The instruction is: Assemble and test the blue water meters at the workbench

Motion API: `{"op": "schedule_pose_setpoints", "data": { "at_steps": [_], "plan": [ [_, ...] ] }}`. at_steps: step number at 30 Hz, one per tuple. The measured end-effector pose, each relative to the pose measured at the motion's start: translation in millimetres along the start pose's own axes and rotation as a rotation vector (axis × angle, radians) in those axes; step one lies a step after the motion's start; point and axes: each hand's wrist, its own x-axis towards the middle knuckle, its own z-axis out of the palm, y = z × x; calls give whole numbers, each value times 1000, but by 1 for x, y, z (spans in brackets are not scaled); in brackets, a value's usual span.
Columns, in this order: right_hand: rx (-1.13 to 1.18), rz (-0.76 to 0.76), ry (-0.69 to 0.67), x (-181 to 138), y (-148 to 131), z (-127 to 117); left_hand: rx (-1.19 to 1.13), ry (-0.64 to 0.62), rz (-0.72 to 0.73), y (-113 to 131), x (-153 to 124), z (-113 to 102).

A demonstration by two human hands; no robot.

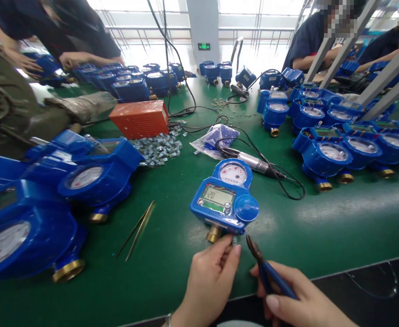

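A blue water meter (225,198) with a small LCD screen and a round dial lies on the green table (339,227) in front of me. My left hand (210,278) pinches a tiny part at the meter's near edge, beside its brass fitting (213,235). To the right, my right hand (298,299) grips blue-handled pliers (266,269), jaws pointing up toward the meter's lower edge, a little apart from it.
Brass tweezers (137,229) lie left of the meter. More blue meters crowd the left (83,175) and right (325,156). An orange box (140,119), a heap of small parts (158,147), an electric screwdriver (254,162) and cables sit behind. Other people work at the far side.
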Motion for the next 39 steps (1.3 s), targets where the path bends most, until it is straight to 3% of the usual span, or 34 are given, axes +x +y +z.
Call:
{"op": "schedule_pose_setpoints", "data": {
  "at_steps": [9,16,21,29,39],
  "plan": [
    [-245,139,-14,1,-50,2,63,51,99,6,3,-4],
    [-356,169,-77,10,-68,5,54,78,128,4,3,-8],
    [-359,226,-226,17,-67,0,35,103,172,1,2,-7],
    [-736,110,-84,21,-45,6,43,94,161,-2,2,-6],
    [-744,72,-27,21,-43,14,53,93,158,-2,1,-5]
  ]
}}
